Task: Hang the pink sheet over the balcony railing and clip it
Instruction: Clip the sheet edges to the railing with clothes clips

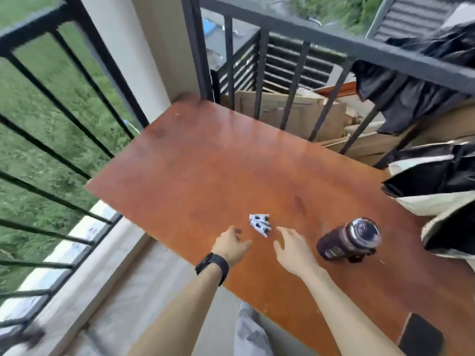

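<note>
White plastic clothes pegs [260, 224] sit low centre on the reddish bench [205, 163], between both spread, empty hands: left hand [232, 244], right hand [295, 249]. They look light and springy; pinch the tails. No pink sheet in view.

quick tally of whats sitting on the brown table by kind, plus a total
White clips: blurred cluster, looks like 3
Dark bottle: 1
Flat black item at the near right corner: 1
Total: about 5, on the brown table. The dark bags on the right overlap its edge and are not counted.
</note>
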`<action>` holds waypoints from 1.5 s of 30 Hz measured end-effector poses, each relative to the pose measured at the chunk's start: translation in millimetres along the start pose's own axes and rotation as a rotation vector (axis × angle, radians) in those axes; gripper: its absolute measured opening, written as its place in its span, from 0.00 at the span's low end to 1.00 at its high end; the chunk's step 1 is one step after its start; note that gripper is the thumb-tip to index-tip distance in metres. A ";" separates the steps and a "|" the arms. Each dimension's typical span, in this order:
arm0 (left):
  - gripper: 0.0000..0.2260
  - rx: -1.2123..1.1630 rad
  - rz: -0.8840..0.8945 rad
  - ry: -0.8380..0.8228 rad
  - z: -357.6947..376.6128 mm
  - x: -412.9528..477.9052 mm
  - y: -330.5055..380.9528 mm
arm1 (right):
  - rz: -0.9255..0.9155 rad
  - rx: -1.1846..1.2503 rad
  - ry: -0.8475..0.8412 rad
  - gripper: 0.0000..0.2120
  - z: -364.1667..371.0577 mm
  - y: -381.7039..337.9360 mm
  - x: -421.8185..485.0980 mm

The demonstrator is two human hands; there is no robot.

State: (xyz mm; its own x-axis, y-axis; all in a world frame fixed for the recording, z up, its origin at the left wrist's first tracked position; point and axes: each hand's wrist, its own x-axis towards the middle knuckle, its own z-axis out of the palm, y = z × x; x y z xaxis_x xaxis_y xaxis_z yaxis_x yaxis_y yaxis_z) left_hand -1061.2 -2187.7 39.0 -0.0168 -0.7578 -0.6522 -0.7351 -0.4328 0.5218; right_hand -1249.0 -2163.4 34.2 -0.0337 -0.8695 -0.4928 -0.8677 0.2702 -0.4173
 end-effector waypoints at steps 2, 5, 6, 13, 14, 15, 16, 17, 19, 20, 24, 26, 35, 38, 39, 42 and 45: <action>0.27 -0.018 -0.053 0.039 11.9 32.3 8.3 | -0.013 -0.004 0.000 0.23 1.5 -1.2 32.3; 0.29 -0.026 -0.096 0.042 33.2 63.2 17.5 | -0.058 -0.083 -0.003 0.23 5.1 -1.6 69.6; 0.28 -0.020 -0.104 0.047 40.0 69.3 19.9 | -0.079 -0.123 -0.013 0.24 6.8 -1.2 78.5; 0.16 -0.130 -0.131 0.152 58.0 76.9 7.0 | -0.246 -0.153 0.080 0.14 27.1 11.1 91.4; 0.15 -0.148 -0.130 0.167 56.3 72.6 2.5 | -0.265 -0.145 0.096 0.12 29.7 11.6 86.7; 0.15 -0.173 -0.129 0.185 55.4 67.9 -3.2 | -0.274 -0.142 0.101 0.09 32.4 11.7 80.1; 0.14 -0.197 -0.125 0.203 53.8 62.4 -8.6 | -0.272 -0.138 0.100 0.07 34.7 10.8 72.4; 0.14 -0.225 -0.124 0.217 52.6 56.7 -15.2 | -0.267 -0.129 0.098 0.05 37.5 9.7 65.0; 0.15 -0.296 -0.139 0.225 48.7 40.2 -30.1 | -0.239 -0.108 0.080 0.05 43.3 5.4 50.3; 0.15 -0.331 -0.157 0.225 46.8 30.2 -39.1 | -0.216 -0.093 0.056 0.06 46.5 1.7 43.2; 0.09 -0.416 -0.185 0.240 33.9 -24.3 -85.3 | -0.216 -0.062 -0.088 0.04 59.1 -29.8 10.3; 0.08 -0.445 -0.192 0.270 19.0 -62.7 -116.0 | -0.264 -0.065 -0.160 0.04 67.6 -58.3 -12.1; 0.06 -0.678 -0.464 0.714 -14.6 -326.2 -331.3 | -0.772 -0.199 -0.488 0.15 167.2 -260.5 -224.1; 0.10 -0.758 -0.565 0.912 8.4 -438.3 -406.3 | -0.969 -0.306 -0.569 0.14 229.1 -302.2 -320.4; 0.09 -0.760 -0.601 0.972 18.7 -477.7 -431.8 | -1.061 -0.328 -0.601 0.12 251.3 -314.4 -351.7; 0.05 -0.779 -0.717 1.150 48.2 -599.3 -492.4 | -1.335 -0.406 -0.678 0.02 309.5 -348.2 -451.3; 0.06 -0.766 -0.840 1.347 72.9 -709.4 -535.8 | -1.512 -0.382 -0.721 0.03 353.5 -379.2 -551.4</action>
State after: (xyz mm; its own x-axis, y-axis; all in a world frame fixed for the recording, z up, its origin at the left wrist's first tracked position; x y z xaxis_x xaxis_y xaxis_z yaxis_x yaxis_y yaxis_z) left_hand -704.7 -1382.5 182.0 0.9754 0.1021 -0.1956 0.2107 -0.6936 0.6889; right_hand -726.0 -1640.3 194.3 0.9827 0.1366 -0.1254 0.0201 -0.7509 -0.6601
